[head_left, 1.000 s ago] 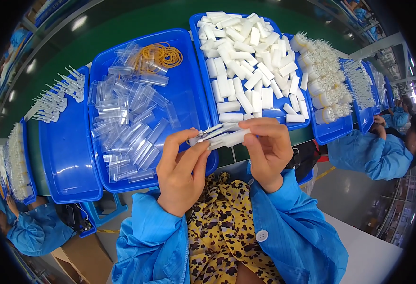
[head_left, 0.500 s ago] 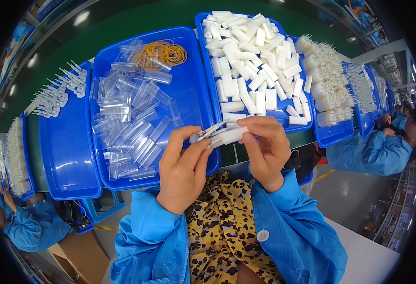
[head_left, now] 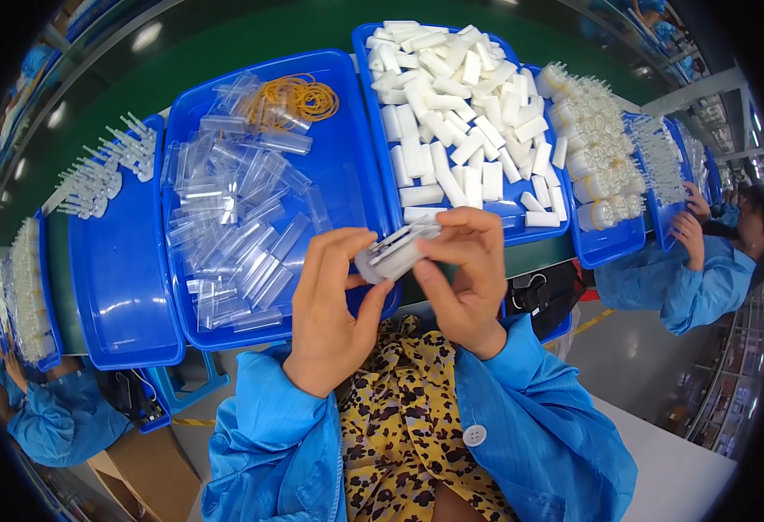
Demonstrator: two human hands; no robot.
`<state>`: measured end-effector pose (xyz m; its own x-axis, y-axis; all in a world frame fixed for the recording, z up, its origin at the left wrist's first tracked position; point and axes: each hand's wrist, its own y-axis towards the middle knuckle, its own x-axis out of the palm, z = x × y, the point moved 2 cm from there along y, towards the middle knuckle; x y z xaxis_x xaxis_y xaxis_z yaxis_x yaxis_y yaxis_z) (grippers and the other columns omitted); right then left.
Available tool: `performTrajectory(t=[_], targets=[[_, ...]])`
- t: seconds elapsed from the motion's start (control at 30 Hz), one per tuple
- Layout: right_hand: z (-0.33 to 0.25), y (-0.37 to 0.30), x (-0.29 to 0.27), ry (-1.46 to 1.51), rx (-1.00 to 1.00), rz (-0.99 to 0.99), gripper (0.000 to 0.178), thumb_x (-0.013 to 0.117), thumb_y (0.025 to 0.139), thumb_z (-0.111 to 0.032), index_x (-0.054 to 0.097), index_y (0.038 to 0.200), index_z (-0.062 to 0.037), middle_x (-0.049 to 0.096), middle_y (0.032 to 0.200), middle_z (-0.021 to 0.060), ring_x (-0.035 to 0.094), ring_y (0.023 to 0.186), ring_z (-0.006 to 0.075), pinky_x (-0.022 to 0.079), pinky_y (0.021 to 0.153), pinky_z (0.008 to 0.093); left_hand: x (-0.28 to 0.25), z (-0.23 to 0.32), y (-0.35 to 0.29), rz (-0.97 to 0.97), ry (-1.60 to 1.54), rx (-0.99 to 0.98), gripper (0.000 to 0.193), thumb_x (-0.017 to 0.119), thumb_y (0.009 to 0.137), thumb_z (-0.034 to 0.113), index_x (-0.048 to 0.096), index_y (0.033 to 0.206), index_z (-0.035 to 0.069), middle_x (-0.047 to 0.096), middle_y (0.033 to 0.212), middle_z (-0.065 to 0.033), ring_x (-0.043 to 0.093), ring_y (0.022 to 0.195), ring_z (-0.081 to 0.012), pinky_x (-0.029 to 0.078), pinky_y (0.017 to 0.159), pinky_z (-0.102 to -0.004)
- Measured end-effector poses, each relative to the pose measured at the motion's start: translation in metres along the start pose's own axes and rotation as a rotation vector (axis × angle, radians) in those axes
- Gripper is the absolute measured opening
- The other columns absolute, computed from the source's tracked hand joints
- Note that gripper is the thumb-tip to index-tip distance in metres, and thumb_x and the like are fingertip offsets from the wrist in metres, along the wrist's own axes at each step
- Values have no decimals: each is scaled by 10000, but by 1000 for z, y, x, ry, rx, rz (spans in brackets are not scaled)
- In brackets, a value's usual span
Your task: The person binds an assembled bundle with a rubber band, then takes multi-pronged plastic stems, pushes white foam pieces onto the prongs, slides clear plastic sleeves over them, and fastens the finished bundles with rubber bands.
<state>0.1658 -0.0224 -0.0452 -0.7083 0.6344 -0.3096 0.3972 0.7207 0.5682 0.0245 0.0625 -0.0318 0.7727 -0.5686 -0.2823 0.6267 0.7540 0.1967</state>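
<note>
In front of my chest my left hand (head_left: 325, 300) is closed round the base of a white plastic piece with thin prongs (head_left: 366, 268). The piece lies tilted, its prongs pointing up and to the right. Among the prongs sits a white foam-like block (head_left: 398, 259). My right hand (head_left: 471, 283) pinches this block and the prong ends between thumb and fingers. Part of the prongs is hidden by the fingers. Beyond my hands, a blue tray (head_left: 476, 228) holds many similar white blocks (head_left: 452, 96).
Left of it, another blue tray (head_left: 347, 174) holds clear plastic tubes (head_left: 234, 200) and yellow rubber bands (head_left: 299, 97). Farther left, pronged pieces (head_left: 112, 165) stand in a blue tray (head_left: 125, 287). Banded white bundles (head_left: 599, 157) fill a tray at right, near a co-worker (head_left: 673, 274).
The white block has moved left and down between the prongs, close to the base. My right hand has come nearer my left. The co-worker's hands at right have risen to a tray.
</note>
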Motion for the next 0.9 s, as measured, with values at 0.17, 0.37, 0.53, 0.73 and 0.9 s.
performTrajectory(t=[0.17,0.37,0.53,0.73,0.9], targets=[[-6,4,-4,32,29,-105,325,694,754,-14,675,1073,-67,474,1201,128,536,958,208,462,788,304,-1,0,0,-39,31,11,365,662,737,-109,589,1077,1,500,1174,-150,606,1008,-271,585,747,-309],[-5,10,-30,96,16,-259,397,725,749,-104,666,1142,-97,507,1238,140,519,1084,266,464,839,340,2,-6,1,-137,-237,-115,286,638,783,-81,599,1059,-16,478,1209,-139,591,1052,-227,562,800,-298],[37,20,-115,-772,209,40,314,756,657,-51,682,962,-58,597,935,111,579,894,305,461,792,359,-1,-14,2,-86,-284,-106,147,608,852,-26,616,998,-41,500,1173,-138,589,1005,-188,541,798,-270],[69,35,-125,-810,320,-148,187,762,679,-117,655,807,-31,566,842,102,586,837,298,460,702,377,5,-12,3,-36,-267,-77,108,617,851,-17,624,957,-40,527,1129,-147,605,967,-203,542,799,-284],[80,38,-109,-827,129,-2,157,716,766,-103,575,776,-34,561,730,85,581,673,225,438,588,327,1,-15,2,6,-102,51,61,582,887,19,609,908,-31,559,1097,-156,601,890,-167,494,672,-242]])
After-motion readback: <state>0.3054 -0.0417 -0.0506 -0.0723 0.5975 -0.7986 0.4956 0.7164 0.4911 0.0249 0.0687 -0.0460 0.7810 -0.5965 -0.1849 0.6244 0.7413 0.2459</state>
